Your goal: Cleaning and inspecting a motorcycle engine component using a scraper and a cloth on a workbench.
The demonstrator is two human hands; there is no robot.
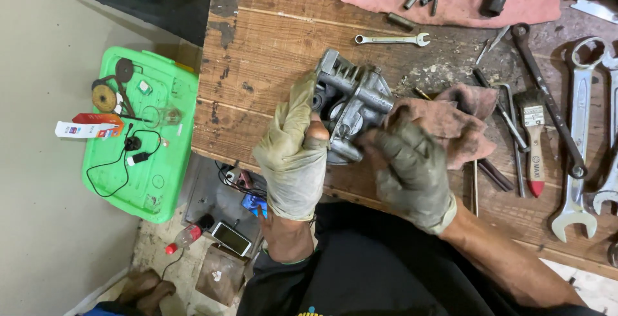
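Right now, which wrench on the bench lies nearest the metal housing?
The small combination wrench, lying alone just beyond the housing; the bigger wrenches sit off to the right.

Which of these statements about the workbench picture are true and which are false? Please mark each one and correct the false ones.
1. Both hands wear gloves. True: the left hand and the right hand are gloved.
2. The hands hold a grey metal engine part. True.
3. The small spanner lies on the floor. False: it lies on the wooden bench.
4. The plastic box lid beside the bench is blue. False: it is green.
5. A paintbrush with a red-tipped handle lies right of the part. True.
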